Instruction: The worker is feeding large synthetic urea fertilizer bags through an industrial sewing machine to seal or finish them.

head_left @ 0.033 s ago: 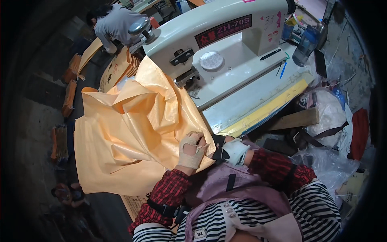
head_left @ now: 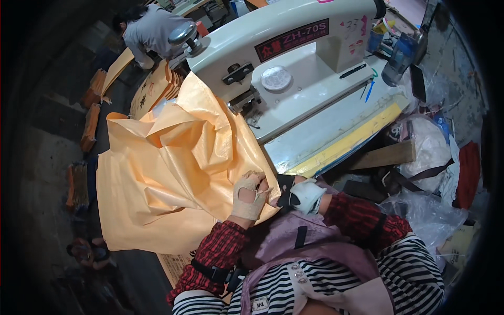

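A person is sitting at a large white machine (head_left: 239, 48), looking down at their own lap and hands. A big, shiny orange-yellow sheet (head_left: 176, 170) is spreading in creased folds across the left and centre, its upper corner leaning against the front of the machine and its lower right corner reaching the person's hands. The left hand (head_left: 249, 195), in a worn beige glove, is resting on the sheet near that corner with its fingers curling in and gripping the edge. The right hand (head_left: 292, 194), wrapped in black and white, is meeting the same corner from the other side; its fingertips are hiding, so whether it is grasping the sheet cannot be told. Red checked sleeves (head_left: 350, 218) are covering both forearms, above a striped garment (head_left: 268, 291).

The machine is standing on a pale surface (head_left: 307, 139) edged with a yellow strip (head_left: 350, 143). A black pen (head_left: 352, 71) is lying on its base; a blue bottle (head_left: 397, 62) and a dark phone (head_left: 418, 84) are sitting farther right. At upper left, a co-worker in grey (head_left: 157, 32) is bending beside stacked sheets (head_left: 152, 92). Clear plastic (head_left: 420, 215) is bunching at lower right.
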